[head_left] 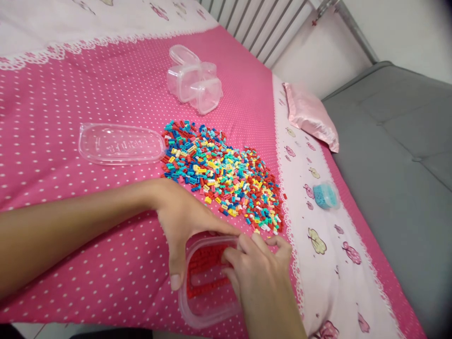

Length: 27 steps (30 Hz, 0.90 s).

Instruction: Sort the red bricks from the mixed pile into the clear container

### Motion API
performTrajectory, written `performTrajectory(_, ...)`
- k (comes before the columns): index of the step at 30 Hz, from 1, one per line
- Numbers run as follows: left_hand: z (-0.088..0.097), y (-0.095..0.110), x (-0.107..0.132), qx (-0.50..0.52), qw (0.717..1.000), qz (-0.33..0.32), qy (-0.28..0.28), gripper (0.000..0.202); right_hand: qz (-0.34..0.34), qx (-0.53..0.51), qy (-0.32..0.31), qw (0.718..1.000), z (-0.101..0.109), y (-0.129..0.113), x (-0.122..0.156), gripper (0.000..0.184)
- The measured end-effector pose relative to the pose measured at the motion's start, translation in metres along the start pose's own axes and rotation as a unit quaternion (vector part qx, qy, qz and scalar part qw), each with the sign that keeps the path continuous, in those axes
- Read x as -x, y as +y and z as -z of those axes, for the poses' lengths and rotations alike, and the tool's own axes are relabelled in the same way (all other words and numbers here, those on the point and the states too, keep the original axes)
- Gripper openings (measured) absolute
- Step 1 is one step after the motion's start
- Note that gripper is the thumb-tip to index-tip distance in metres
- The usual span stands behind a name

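My left hand grips a transparent plastic container, its thumb on the near left wall and its fingers stretched along the far side. Red toy bricks lie in rows inside the container. My right hand reaches over the container's right rim with its fingers bent together inside, near the red bricks. Whatever its fingertips hold is hidden. Just beyond both hands spreads a pile of small multicoloured toy bricks, in red, blue, yellow, green and white.
A transparent lid lies left of the pile. Several transparent containers stand behind it. On the right, a small container with blue contents sits near the bed's edge, and a pink pillow lies beside the grey padded panel.
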<state>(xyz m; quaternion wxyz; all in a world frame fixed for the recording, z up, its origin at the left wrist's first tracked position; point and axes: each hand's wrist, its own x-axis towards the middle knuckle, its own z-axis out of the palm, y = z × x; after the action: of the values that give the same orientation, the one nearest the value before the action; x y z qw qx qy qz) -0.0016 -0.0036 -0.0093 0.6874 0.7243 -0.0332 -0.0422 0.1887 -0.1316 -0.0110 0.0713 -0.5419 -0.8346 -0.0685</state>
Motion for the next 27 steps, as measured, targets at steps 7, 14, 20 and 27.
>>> performTrajectory(7, 0.001, -0.001, -0.001, -0.004, 1.000, 0.004, -0.012, 0.103, -0.002, 0.029, -0.002, 1.000, -0.003, -0.002, -0.004, 0.028)
performTrajectory(14, 0.001, 0.000, 0.000, -0.008, 1.000, -0.003, 0.003, 0.100, -0.008, -0.018, -0.016, 1.000, -0.006, 0.000, 0.002, 0.031)
performTrajectory(20, 0.001, 0.004, -0.001, 0.014, 1.000, 0.004, -0.009, 0.101, -0.005, -0.019, -0.016, 1.000, -0.006, 0.000, 0.001, 0.030)
performTrajectory(27, -0.003, 0.009, 0.005, 0.021, 0.999, 0.015, 0.046, 0.094, 0.009, -0.019, 0.022, 1.000, -0.001, -0.002, -0.004, 0.030)
